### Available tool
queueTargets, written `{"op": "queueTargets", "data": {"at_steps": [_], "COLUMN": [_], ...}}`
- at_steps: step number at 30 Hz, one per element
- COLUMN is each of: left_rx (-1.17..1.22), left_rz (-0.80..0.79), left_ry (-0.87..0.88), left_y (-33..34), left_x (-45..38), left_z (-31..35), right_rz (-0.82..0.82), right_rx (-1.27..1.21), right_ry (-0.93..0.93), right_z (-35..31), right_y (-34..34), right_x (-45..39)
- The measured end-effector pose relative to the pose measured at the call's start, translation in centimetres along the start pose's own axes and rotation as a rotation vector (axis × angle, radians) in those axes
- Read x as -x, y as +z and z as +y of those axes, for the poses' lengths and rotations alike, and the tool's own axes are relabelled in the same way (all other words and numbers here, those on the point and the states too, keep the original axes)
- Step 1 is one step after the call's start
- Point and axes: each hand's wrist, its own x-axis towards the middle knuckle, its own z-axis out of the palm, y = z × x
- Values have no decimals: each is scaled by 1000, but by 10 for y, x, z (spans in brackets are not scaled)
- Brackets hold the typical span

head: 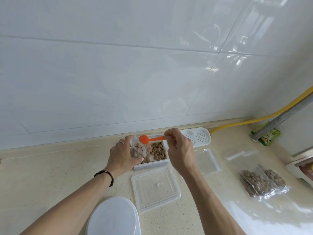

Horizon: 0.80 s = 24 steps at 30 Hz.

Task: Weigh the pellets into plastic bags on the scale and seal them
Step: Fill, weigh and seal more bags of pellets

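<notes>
Two hands are seen at work above a speckled counter (50,175), close to the tiled wall (118,65). A small clear bag (138,150), partly filled with brown pellets, is gripped by the left hand (122,156), the fingers curled round its left side and the thumb under it. An orange scoop (149,139) is pinched by its handle between thumb and fingertips of the right hand (180,148), its bowl held just over the mouth of the bag. Beneath both, a clear tub (152,164) holding loose pellets (157,150) is set on the counter. Just near of the tub a clear lid (155,189) is laid flat, and a white oval lid (113,217) is found at the near edge. Well to the right, filled bags (262,182) are laid together, with empty bags (210,160) between them and the tub. A white perforated tray (199,136) is placed against the wall, beside a yellow hose (254,120).
</notes>
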Motion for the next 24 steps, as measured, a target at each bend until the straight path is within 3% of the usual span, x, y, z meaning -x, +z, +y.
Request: {"op": "queueTargets", "data": {"at_steps": [4,9,17,24], "left_rx": [22,12,-31,-65], "left_rz": [7,21,36,39], "left_ry": [-7,-22,-24,-5], "left_y": [-3,-6,-25,-30], "left_x": [0,3,12,17], "left_z": [-3,-11,-35,-40], "right_rz": [23,192,144,-53], "right_rx": [-77,-129,43,-178], "right_ry": [27,251,585,666], "right_z": [-1,19,72,62], "right_y": [-3,2,38,69], "right_x": [-1,-2,10,11]}}
